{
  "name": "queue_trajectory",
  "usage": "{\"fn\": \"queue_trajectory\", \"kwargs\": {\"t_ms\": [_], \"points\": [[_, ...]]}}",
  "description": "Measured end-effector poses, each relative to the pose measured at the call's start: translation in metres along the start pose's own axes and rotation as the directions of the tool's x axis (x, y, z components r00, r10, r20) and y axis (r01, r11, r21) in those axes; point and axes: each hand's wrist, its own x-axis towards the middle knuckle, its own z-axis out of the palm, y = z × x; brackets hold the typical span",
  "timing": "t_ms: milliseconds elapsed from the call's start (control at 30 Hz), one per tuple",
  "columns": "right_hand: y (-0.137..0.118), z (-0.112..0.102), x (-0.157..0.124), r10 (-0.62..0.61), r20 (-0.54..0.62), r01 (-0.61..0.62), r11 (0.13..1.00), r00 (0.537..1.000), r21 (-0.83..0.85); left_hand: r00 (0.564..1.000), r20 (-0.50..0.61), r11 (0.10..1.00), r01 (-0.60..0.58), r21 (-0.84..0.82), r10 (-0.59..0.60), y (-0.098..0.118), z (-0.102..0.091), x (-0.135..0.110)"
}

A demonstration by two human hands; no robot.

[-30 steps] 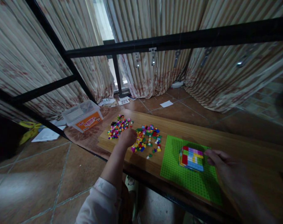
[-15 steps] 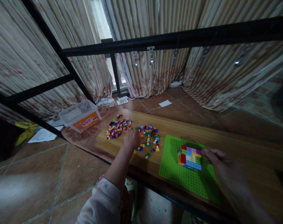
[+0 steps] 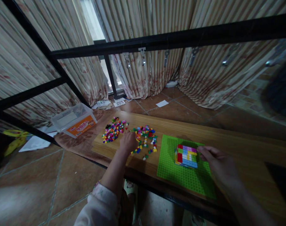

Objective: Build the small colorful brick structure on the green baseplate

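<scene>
My left hand (image 3: 128,142) reaches down between two piles of small coloured toy bricks, its fingers bent together and their tips hidden behind the hand. The looser pile of bricks (image 3: 150,131) lies just to its right, the denser pile (image 3: 113,131) to its left. A block built of multicoloured bricks (image 3: 186,156) sits on a green studded baseplate (image 3: 173,179). At the block's upper right corner, my right hand (image 3: 213,157) has thumb and finger pinched together; whatever is between them is too small to make out.
The wooden bench top (image 3: 237,141) carries the baseplate and bricks. A clear plastic box (image 3: 74,121) with an orange label stands at the left on a brown cloth (image 3: 72,141). Behind the bench runs a black metal bar (image 3: 157,42) with hooks, in front of striped curtains (image 3: 143,75).
The whole view has shifted slightly, so things appear a little further left. Both hands stay at about the same places, by the loose bricks and the built block.
</scene>
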Motion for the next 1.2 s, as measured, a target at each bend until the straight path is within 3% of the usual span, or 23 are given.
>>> {"fn": "queue_trajectory", "kwargs": {"t_ms": [267, 900, 1067, 1200], "points": [[0.001, 0.0, 0.001, 0.012, -0.009, -0.012, 1.0, 1.0, -0.007, 0.995, -0.104, 0.999, 0.016, 0.04, -0.012, 0.003, -0.001, -0.002], [0.01, 0.0, 0.006, -0.077, -0.004, 0.077, 0.993, 0.997, 0.088, 0.993, -0.113, 0.998, -0.041, 0.057, 0.047, 0.002, -0.001, 0.002], [0.009, 0.0, 0.009, -0.093, -0.063, 0.099, 0.989, 0.994, 0.106, 0.966, -0.211, 0.987, -0.157, -0.037, 0.146, 0.005, -0.018, -0.002], [0.0, 0.002, 0.005, -0.171, -0.061, 0.18, 0.961, 0.983, 0.21, 0.896, -0.29, 0.889, -0.405, -0.215, 0.338, 0.036, -0.018, -0.013]]}}
